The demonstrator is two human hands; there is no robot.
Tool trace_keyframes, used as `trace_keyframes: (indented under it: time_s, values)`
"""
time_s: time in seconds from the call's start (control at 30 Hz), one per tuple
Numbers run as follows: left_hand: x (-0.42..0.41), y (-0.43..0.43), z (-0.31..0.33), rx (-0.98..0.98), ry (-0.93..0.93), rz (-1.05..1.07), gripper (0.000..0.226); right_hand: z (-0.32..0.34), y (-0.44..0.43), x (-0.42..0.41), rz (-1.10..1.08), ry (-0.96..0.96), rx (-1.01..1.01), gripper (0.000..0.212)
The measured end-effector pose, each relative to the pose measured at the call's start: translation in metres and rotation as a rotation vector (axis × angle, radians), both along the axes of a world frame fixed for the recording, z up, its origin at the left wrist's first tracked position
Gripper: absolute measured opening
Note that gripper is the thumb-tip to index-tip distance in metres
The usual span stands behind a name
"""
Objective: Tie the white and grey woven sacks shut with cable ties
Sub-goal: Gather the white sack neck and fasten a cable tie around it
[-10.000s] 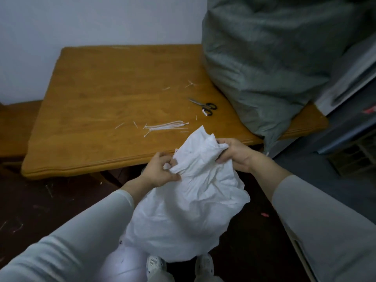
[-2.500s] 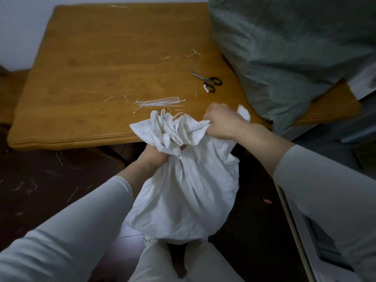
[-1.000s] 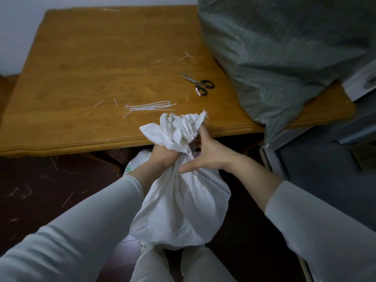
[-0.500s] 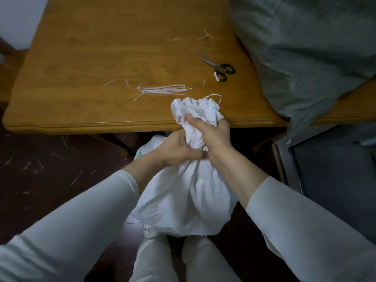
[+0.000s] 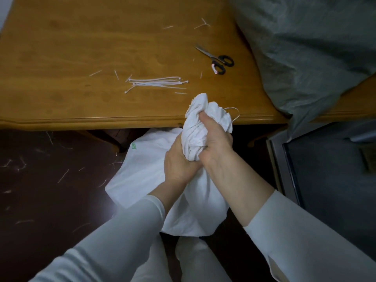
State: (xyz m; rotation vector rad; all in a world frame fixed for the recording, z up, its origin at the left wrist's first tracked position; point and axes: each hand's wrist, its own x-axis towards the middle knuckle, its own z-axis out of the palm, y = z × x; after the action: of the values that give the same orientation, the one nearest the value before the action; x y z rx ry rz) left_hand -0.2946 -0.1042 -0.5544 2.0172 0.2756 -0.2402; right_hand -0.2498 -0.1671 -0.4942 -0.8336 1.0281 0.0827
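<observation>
Wooden table (image 5: 81,43) with cable ties (image 5: 156,84), scissors (image 5: 218,62), grey sack (image 5: 305,47). Left hand (image 5: 179,165) and right hand (image 5: 215,143) both clench white sack (image 5: 195,204) neck.

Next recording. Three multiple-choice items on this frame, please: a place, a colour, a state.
1. Where are the scissors?
A. on the floor
B. on the table, between the cable ties and the grey sack
C. in a hand

2. What colour is the sack gripped by the left hand and right hand?
A. white
B. grey
C. blue

3. How is that sack's neck?
A. spread open
B. bunched tight
C. flat on the table

Answers: 1 B, they lie on the wood beside the ties; 2 A, it is the white sack; 3 B, both hands squeeze the gathered fabric.
</observation>
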Motion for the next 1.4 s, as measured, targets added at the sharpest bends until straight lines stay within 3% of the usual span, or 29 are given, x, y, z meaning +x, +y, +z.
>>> trace_keyframes:
  time_s: [0.1,0.23,0.3,0.33,0.4,0.47,0.53,0.57,0.67,0.77,0.83,0.93,1.0,1.07,1.17,1.23,1.33,1.4]
  values:
    - [0.005,-0.002,-0.003,-0.005,0.031,0.029,0.052,-0.012,-0.007,0.001,0.052,0.013,0.035,0.05]
    - [0.02,-0.002,-0.013,0.017,0.171,-0.047,0.054,-0.006,-0.027,0.002,0.19,-0.12,-0.049,0.053]
    - [0.03,0.001,-0.015,0.078,0.209,-0.094,0.046,0.001,-0.038,-0.005,0.293,-0.226,-0.196,0.055]
    - [0.036,0.003,-0.016,0.088,0.234,-0.122,0.045,0.002,-0.046,-0.013,0.349,-0.305,-0.4,0.059]
    - [0.043,0.005,-0.016,0.079,0.29,-0.184,0.05,-0.001,-0.061,-0.034,0.555,-0.516,-1.094,0.07]
    - [0.044,0.004,-0.011,0.129,0.289,-0.326,0.057,-0.016,-0.069,-0.048,0.97,-0.853,-1.643,0.068]
    - [0.045,0.003,-0.009,0.124,0.329,-0.454,0.066,-0.038,-0.076,-0.042,1.433,-1.076,-1.99,0.066]
    - [0.044,0.003,-0.01,0.118,0.372,-0.534,0.062,-0.052,-0.08,-0.034,1.547,-1.096,-2.18,0.063]
    - [0.045,0.006,-0.013,0.244,0.302,-0.664,0.062,-0.069,-0.081,-0.008,1.622,-1.036,-2.526,0.055]
    - [0.044,0.009,-0.027,0.241,0.28,-0.71,0.068,-0.072,-0.065,0.01,1.677,-1.209,-2.455,0.05]
    - [0.048,0.013,-0.033,0.156,0.277,-0.676,0.057,-0.065,-0.054,0.016,1.762,-1.191,-2.348,0.043]
    - [0.045,0.015,-0.018,0.195,0.198,-0.611,0.055,-0.039,-0.045,0.023,2.191,-0.679,-2.011,0.061]
    - [0.033,0.017,-0.018,0.389,0.081,-0.386,0.067,-0.025,-0.04,0.029,2.248,-0.303,-1.764,0.045]
    - [0.013,0.017,-0.021,0.456,-0.038,-0.214,0.075,-0.013,-0.032,0.036,2.225,-0.079,-1.557,0.028]
    - [-0.013,0.005,-0.036,0.289,-0.026,-0.252,0.092,-0.012,-0.014,0.042,2.334,0.083,-1.303,0.006]
    - [-0.02,-0.003,-0.039,0.318,0.026,-0.213,0.098,-0.011,-0.007,0.042,2.396,0.157,-1.199,0.016]
    - [-0.011,-0.007,-0.037,0.276,0.026,0.009,0.062,-0.016,-0.004,0.043,2.397,0.173,-1.132,0.015]
    - [-0.001,-0.006,-0.038,0.179,0.15,0.075,0.057,-0.015,-0.002,0.041,2.377,0.092,-1.196,0.007]
